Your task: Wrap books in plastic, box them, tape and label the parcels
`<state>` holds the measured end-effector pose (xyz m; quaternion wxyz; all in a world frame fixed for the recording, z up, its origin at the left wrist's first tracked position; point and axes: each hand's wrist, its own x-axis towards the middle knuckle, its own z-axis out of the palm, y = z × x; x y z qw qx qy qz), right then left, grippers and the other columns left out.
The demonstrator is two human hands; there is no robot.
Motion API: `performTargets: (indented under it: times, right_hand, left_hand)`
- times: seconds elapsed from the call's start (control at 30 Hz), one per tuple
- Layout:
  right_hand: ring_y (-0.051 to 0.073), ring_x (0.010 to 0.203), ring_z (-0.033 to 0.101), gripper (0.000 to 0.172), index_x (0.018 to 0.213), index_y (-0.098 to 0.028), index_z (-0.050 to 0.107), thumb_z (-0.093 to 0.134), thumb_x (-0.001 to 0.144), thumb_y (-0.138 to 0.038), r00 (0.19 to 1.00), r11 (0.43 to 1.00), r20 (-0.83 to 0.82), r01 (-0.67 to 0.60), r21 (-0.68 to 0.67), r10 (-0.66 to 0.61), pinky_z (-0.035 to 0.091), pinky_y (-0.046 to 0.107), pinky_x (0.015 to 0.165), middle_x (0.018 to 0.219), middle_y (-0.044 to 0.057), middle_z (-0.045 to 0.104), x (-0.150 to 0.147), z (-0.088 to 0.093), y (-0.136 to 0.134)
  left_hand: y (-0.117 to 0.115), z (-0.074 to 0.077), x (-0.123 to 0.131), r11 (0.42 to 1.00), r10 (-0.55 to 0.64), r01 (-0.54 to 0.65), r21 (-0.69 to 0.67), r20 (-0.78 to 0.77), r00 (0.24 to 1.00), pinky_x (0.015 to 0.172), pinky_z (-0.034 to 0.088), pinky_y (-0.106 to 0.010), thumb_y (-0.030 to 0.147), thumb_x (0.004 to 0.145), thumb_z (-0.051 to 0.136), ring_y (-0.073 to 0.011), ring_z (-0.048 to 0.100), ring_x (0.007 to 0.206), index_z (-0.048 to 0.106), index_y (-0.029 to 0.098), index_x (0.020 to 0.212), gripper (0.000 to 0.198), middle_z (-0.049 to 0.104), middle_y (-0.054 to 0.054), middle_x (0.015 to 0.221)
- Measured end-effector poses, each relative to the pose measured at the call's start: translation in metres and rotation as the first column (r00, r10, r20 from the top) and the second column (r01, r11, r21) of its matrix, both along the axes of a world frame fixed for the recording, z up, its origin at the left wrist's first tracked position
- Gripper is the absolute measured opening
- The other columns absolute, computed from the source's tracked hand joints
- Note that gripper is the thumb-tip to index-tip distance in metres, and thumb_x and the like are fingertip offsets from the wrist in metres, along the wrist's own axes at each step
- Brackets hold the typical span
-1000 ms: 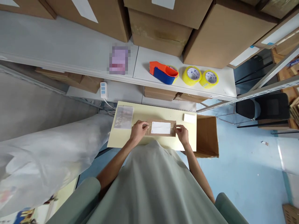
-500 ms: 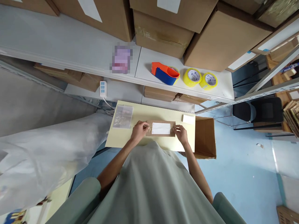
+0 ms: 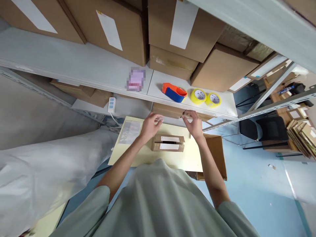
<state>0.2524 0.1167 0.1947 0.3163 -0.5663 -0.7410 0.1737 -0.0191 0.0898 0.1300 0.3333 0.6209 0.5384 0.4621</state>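
Observation:
A small cardboard box lies on the pale yellow tabletop. Its top flaps stand slightly apart, with a dark gap between two white label pieces. Above and beyond the box's left end, my left hand pinches what looks like a clear bit of tape. My right hand is raised above the far right side of the box, thumb and fingers closed in a pinch; a small dark bit shows at the fingertips, too small to name. Neither hand touches the box.
On the shelf ahead are a red-and-blue tape dispenser and yellow tape rolls. Large cartons stand behind. A power strip hangs left. An open carton stands right of the table, a white plastic bag left.
Both hands have lifted off the box and moved forward. The box's top has parted along the middle, its single white label now in two pieces. The view has tilted up.

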Motion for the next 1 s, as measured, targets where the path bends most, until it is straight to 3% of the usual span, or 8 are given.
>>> performTargets:
  times: [0.1, 0.23, 0.33, 0.47, 0.63, 0.77, 1.0]
  right_hand:
    - [0.037, 0.136, 0.072, 0.039, 0.14, -0.022, 0.071, 0.061, 0.113, -0.049, 0.988, 0.994, 0.151, -0.04, 0.098, 0.025, 0.06, 0.054, 0.116, 0.143, 0.019, 0.076, -0.031, 0.027, 0.045]
    - [0.041, 0.143, 0.066, 0.041, 0.145, -0.014, 0.066, 0.062, 0.112, -0.039, 0.922, 0.998, 0.386, -0.032, 0.06, 0.006, 0.052, 0.057, 0.123, 0.15, 0.025, 0.073, -0.073, 0.038, 0.095]
    - [0.042, 0.137, 0.07, 0.047, 0.146, -0.007, 0.063, 0.067, 0.11, -0.037, 0.85, 0.995, 0.525, 0.082, -0.051, -0.043, 0.051, 0.055, 0.122, 0.146, 0.031, 0.074, -0.098, 0.034, 0.117]
    - [0.042, 0.132, 0.076, 0.061, 0.154, 0.0, 0.055, 0.069, 0.113, -0.042, 0.788, 0.96, 0.609, 0.232, -0.154, -0.093, 0.051, 0.052, 0.121, 0.138, 0.033, 0.078, -0.115, 0.027, 0.127]
    - [0.044, 0.131, 0.078, 0.061, 0.156, 0.003, 0.052, 0.066, 0.115, -0.04, 0.774, 0.952, 0.619, 0.272, -0.143, -0.129, 0.05, 0.054, 0.121, 0.134, 0.037, 0.078, -0.117, 0.016, 0.125]
    - [0.047, 0.12, 0.08, 0.065, 0.15, -0.002, 0.053, 0.058, 0.116, -0.057, 0.814, 0.969, 0.567, 0.221, -0.106, -0.123, 0.056, 0.06, 0.113, 0.121, 0.035, 0.081, -0.104, 0.006, 0.109]
    - [0.044, 0.099, 0.081, 0.067, 0.14, -0.018, 0.054, 0.055, 0.11, -0.078, 0.853, 0.997, 0.522, 0.054, -0.057, -0.017, 0.066, 0.055, 0.087, 0.108, 0.021, 0.08, -0.077, 0.008, 0.027]
  left_hand:
    - [0.022, 0.03, 0.002, 0.997, 0.009, -0.011, 0.082, 0.025, 1.0, 0.096, 0.068, -0.034, 0.028, 0.104, 0.068, -0.0192, 0.079, 0.1, 0.081, 0.023, 0.114, 0.017, 0.078, -0.007, 0.117]
    - [0.033, 0.056, 0.0, 0.989, 0.009, -0.017, 0.146, 0.054, 0.998, 0.097, 0.067, -0.034, 0.026, 0.105, 0.068, -0.0191, 0.079, 0.101, 0.081, 0.022, 0.115, 0.017, 0.079, -0.007, 0.119]
    - [0.028, 0.062, -0.006, 0.987, -0.008, -0.004, 0.158, 0.076, 0.997, 0.099, 0.067, -0.035, 0.026, 0.105, 0.066, -0.0191, 0.079, 0.102, 0.08, 0.022, 0.115, 0.017, 0.079, -0.007, 0.12]
    - [0.017, 0.057, -0.021, 0.993, -0.028, 0.019, 0.117, 0.08, 0.996, 0.1, 0.067, -0.035, 0.027, 0.106, 0.065, -0.0189, 0.078, 0.102, 0.08, 0.023, 0.115, 0.019, 0.08, -0.007, 0.12]
    - [0.005, 0.046, -0.047, 0.998, -0.043, 0.038, 0.05, 0.102, 0.994, 0.101, 0.068, -0.035, 0.027, 0.105, 0.064, -0.0197, 0.079, 0.103, 0.08, 0.022, 0.112, 0.018, 0.082, -0.007, 0.12]
    - [0.003, 0.034, -0.064, 0.998, -0.059, 0.055, 0.029, 0.152, 0.987, 0.099, 0.068, -0.034, 0.029, 0.105, 0.063, -0.0198, 0.08, 0.104, 0.079, 0.022, 0.112, 0.018, 0.082, -0.008, 0.122]
    - [-0.004, 0.022, -0.078, 0.999, -0.027, 0.017, 0.042, 0.261, 0.965, 0.097, 0.069, -0.033, 0.033, 0.108, 0.065, -0.0187, 0.08, 0.105, 0.074, 0.022, 0.127, 0.024, 0.078, -0.009, 0.133]
